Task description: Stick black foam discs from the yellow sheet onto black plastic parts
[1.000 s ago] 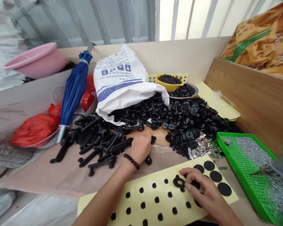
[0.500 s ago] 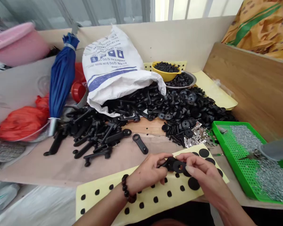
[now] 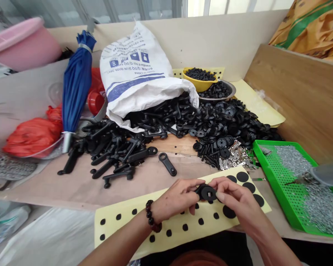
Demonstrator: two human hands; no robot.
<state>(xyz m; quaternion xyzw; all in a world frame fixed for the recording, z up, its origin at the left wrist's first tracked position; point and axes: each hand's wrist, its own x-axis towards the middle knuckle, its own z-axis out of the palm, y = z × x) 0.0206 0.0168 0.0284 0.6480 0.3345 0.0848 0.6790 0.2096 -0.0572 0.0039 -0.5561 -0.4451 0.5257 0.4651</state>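
My left hand [image 3: 174, 199] is closed around a black crank handle [image 3: 199, 188], most of it hidden by the fingers. Over the crank's round end lies a flat black round pad [image 3: 204, 194], and a bit of silver metal shows through its centre hole. My right hand [image 3: 235, 195] pinches the pad's right edge between thumb and fingers. Both hands are above a yellow sticker sheet [image 3: 138, 231] carrying small black squares and larger black discs. Beyond them a single loose black crank arm [image 3: 168, 164] rests on the table.
Black cranks [image 3: 113, 147] are heaped at left, spilling from a white sack [image 3: 138, 74]. Black round parts [image 3: 227, 114], springs and metal clips [image 3: 235, 155] lie at right. A green tray [image 3: 283, 199] holds small silver pieces, with a grey power driver [image 3: 327, 173] above it.
The round pad has gone from tilted beside the crank's end to flat over it. Both hands have drawn closer together, and the camera view has shifted slightly.
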